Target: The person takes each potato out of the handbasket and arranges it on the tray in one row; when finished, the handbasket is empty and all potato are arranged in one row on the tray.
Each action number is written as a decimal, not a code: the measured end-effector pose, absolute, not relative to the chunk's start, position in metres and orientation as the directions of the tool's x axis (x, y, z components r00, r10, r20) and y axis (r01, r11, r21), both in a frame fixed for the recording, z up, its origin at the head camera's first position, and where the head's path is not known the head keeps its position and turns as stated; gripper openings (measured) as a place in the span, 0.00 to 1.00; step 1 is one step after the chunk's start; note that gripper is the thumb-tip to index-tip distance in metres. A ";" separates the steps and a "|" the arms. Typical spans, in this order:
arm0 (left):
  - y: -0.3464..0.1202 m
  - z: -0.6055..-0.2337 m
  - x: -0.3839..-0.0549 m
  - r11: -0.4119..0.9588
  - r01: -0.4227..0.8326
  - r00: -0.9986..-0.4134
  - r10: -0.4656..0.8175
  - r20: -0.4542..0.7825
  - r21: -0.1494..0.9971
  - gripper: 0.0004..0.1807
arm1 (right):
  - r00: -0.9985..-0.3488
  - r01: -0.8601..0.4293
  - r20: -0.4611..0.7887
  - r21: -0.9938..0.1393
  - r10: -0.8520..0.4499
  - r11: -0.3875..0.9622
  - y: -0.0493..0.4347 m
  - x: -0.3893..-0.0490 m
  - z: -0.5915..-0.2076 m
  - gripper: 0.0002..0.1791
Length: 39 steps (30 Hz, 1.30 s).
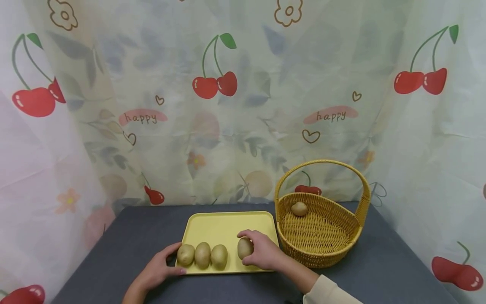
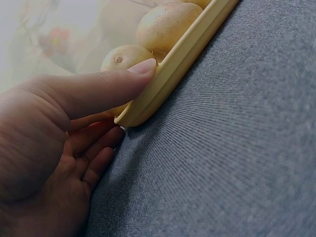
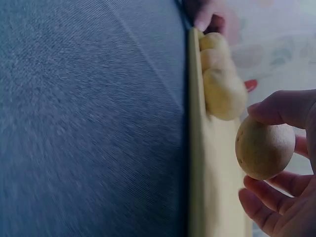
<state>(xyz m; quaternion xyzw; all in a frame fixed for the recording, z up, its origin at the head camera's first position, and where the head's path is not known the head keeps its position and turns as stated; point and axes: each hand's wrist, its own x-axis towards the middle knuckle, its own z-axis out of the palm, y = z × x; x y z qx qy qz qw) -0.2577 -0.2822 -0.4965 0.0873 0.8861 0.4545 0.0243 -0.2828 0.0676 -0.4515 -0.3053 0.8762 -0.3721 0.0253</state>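
Observation:
A row of three potatoes [image 1: 203, 255] lies along the front left of a yellow tray [image 1: 228, 219]. My left hand [image 1: 158, 266] holds the tray's front left corner, its thumb [image 2: 113, 88] over the rim beside the end potato [image 2: 127, 57] and the other fingers around the outside. Above the tray's right part, my right hand [image 1: 263, 252] grips another potato [image 3: 265, 148] between thumb and fingers. To the right of that row, in the right wrist view, the held potato is apart from the nearest one [image 3: 224, 95].
A woven basket [image 1: 319, 257] with a tall arched handle [image 1: 322, 161] stands right of the tray. One potato [image 1: 299, 208] lies at its back left. The table [image 1: 152, 228] has a dark grey cloth; a cherry-print curtain [image 1: 243, 169] hangs behind and at both sides.

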 end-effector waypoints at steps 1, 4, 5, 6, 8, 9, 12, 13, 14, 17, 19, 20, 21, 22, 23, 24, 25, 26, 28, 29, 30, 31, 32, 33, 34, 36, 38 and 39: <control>-0.282 -0.497 -0.258 0.571 0.133 -0.984 0.177 0.037 0.810 0.47 | -0.814 -0.512 0.176 -0.666 -0.553 0.542 0.065 -0.284 -0.455 0.35; -0.281 -0.496 -0.258 0.567 0.129 -0.984 0.175 0.034 0.813 0.47 | -0.815 -0.510 0.166 -0.659 -0.555 0.552 0.058 -0.286 -0.463 0.36; -0.281 -0.496 -0.258 0.567 0.126 -0.984 0.174 0.032 0.814 0.47 | -0.813 -0.514 0.168 -0.657 -0.558 0.551 0.056 -0.286 -0.465 0.36; -0.281 -0.496 -0.258 0.567 0.125 -0.984 0.174 0.031 0.814 0.47 | -0.812 -0.517 0.167 -0.651 -0.559 0.556 0.053 -0.286 -0.467 0.37; -0.280 -0.496 -0.258 0.568 0.124 -0.984 0.174 0.029 0.814 0.47 | -0.811 -0.522 0.165 -0.638 -0.562 0.566 0.050 -0.286 -0.470 0.37; -0.280 -0.496 -0.258 0.568 0.125 -0.984 0.175 0.029 0.814 0.47 | -0.812 -0.522 0.162 -0.632 -0.561 0.573 0.048 -0.286 -0.471 0.38; -0.279 -0.496 -0.259 0.568 0.132 -0.983 0.181 0.033 0.813 0.47 | -0.814 -0.525 0.157 -0.610 -0.559 0.593 0.045 -0.285 -0.473 0.38; -0.279 -0.495 -0.259 0.564 0.134 -0.983 0.183 0.036 0.814 0.47 | -0.814 -0.526 0.155 -0.606 -0.560 0.597 0.044 -0.285 -0.474 0.38; -0.279 -0.495 -0.259 0.563 0.138 -0.982 0.183 0.039 0.815 0.47 | -0.813 -0.527 0.153 -0.603 -0.562 0.599 0.043 -0.284 -0.474 0.38; -0.279 -0.495 -0.260 0.561 0.146 -0.982 0.183 0.050 0.815 0.47 | -0.810 -0.531 0.150 -0.598 -0.567 0.600 0.042 -0.283 -0.473 0.39; -0.279 -0.495 -0.260 0.564 0.152 -0.981 0.183 0.057 0.812 0.47 | -0.808 -0.533 0.147 -0.595 -0.571 0.601 0.042 -0.283 -0.473 0.39; -0.279 -0.495 -0.260 0.567 0.154 -0.981 0.183 0.058 0.809 0.47 | -0.807 -0.535 0.148 -0.593 -0.571 0.602 0.042 -0.283 -0.473 0.40; -0.279 -0.496 -0.260 0.569 0.155 -0.981 0.185 0.058 0.808 0.47 | -0.806 -0.537 0.149 -0.590 -0.572 0.603 0.043 -0.282 -0.473 0.40; -0.279 -0.496 -0.260 0.570 0.155 -0.981 0.185 0.058 0.807 0.47 | -0.806 -0.540 0.150 -0.585 -0.573 0.605 0.043 -0.282 -0.473 0.41; -0.279 -0.496 -0.260 0.568 0.154 -0.981 0.185 0.057 0.808 0.47 | -0.804 -0.543 0.153 -0.582 -0.574 0.605 0.044 -0.281 -0.473 0.41; -0.279 -0.497 -0.260 0.568 0.154 -0.981 0.185 0.057 0.808 0.47 | -0.802 -0.547 0.157 -0.579 -0.576 0.604 0.045 -0.281 -0.473 0.41; -0.278 -0.497 -0.260 0.567 0.153 -0.981 0.185 0.055 0.809 0.47 | -0.800 -0.551 0.161 -0.577 -0.578 0.603 0.046 -0.280 -0.472 0.41; -0.278 -0.497 -0.260 0.566 0.151 -0.981 0.184 0.054 0.810 0.47 | -0.798 -0.554 0.163 -0.576 -0.580 0.601 0.047 -0.280 -0.471 0.41; -0.278 -0.498 -0.260 0.563 0.145 -0.982 0.183 0.048 0.814 0.47 | -0.793 -0.557 0.161 -0.580 -0.587 0.594 0.051 -0.278 -0.466 0.41; -0.278 -0.498 -0.259 0.563 0.144 -0.982 0.182 0.048 0.814 0.47 | -0.789 -0.559 0.159 -0.586 -0.593 0.586 0.052 -0.278 -0.463 0.40; -0.278 -0.498 -0.259 0.564 0.142 -0.983 0.180 0.046 0.813 0.48 | -0.786 -0.557 0.151 -0.593 -0.600 0.581 0.054 -0.277 -0.459 0.39; -0.278 -0.498 -0.259 0.566 0.140 -0.983 0.177 0.045 0.812 0.47 | -0.783 -0.554 0.141 -0.601 -0.606 0.576 0.056 -0.277 -0.455 0.38; -0.278 -0.498 -0.259 0.566 0.138 -0.983 0.176 0.044 0.813 0.47 | -0.779 -0.553 0.132 -0.606 -0.613 0.572 0.059 -0.277 -0.451 0.37; -0.279 -0.498 -0.258 0.567 0.136 -0.984 0.175 0.043 0.812 0.47 | -0.775 -0.550 0.122 -0.613 -0.621 0.567 0.061 -0.276 -0.446 0.36; -0.279 -0.497 -0.258 0.569 0.135 -0.984 0.173 0.043 0.811 0.47 | -0.768 -0.553 0.118 -0.618 -0.630 0.558 0.063 -0.276 -0.441 0.35; -0.280 -0.497 -0.257 0.573 0.134 -0.984 0.170 0.042 0.809 0.47 | -0.753 -0.564 0.113 -0.620 -0.649 0.546 0.068 -0.277 -0.432 0.32; -0.280 -0.497 -0.257 0.577 0.138 -0.984 0.173 0.045 0.805 0.47 | -0.731 -0.589 0.127 -0.614 -0.670 0.526 0.074 -0.279 -0.423 0.29; -0.280 -0.497 -0.257 0.580 0.139 -0.984 0.172 0.047 0.802 0.47 | -0.721 -0.602 0.137 -0.610 -0.680 0.516 0.076 -0.279 -0.418 0.27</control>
